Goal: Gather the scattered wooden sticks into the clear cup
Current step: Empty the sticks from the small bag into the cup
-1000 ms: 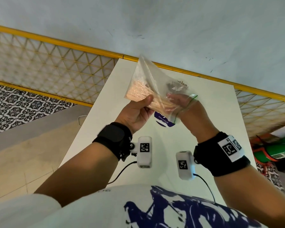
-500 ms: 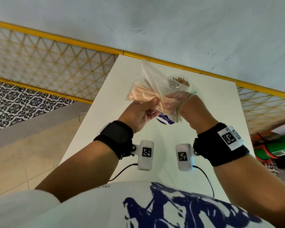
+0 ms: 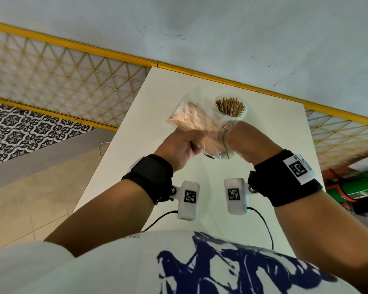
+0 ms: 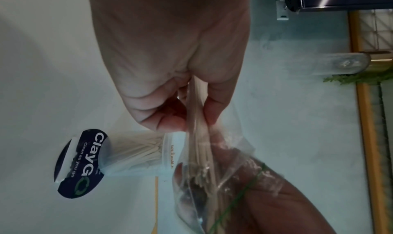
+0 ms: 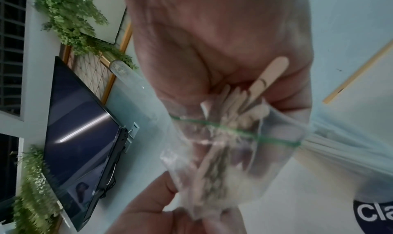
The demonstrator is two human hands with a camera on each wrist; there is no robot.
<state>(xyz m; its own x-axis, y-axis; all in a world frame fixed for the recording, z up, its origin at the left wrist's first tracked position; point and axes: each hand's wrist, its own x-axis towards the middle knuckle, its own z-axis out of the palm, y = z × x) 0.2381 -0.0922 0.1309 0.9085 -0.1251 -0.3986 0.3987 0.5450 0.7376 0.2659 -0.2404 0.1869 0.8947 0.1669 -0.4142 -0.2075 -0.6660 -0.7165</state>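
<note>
Above the white table (image 3: 123, 158), the left hand (image 3: 176, 145) pinches a clear plastic bag (image 3: 191, 119) of wooden sticks (image 3: 202, 132). The right hand (image 3: 246, 141) reaches into the bag's mouth, fingers curled around sticks. Beyond, the clear cup (image 3: 231, 108) stands on the table, already holding many sticks.

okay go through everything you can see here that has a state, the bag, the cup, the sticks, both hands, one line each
Bag: clear plastic, held up off the table, mouth open at the right hand, sticks inside.
Cup: upright on the table, full of sticks.
Bagged sticks: bundled, lying slanted in the bag.
Left hand: grips the bag and sticks from outside.
Right hand: at the bag's mouth, fingers curled round stick ends.
</note>
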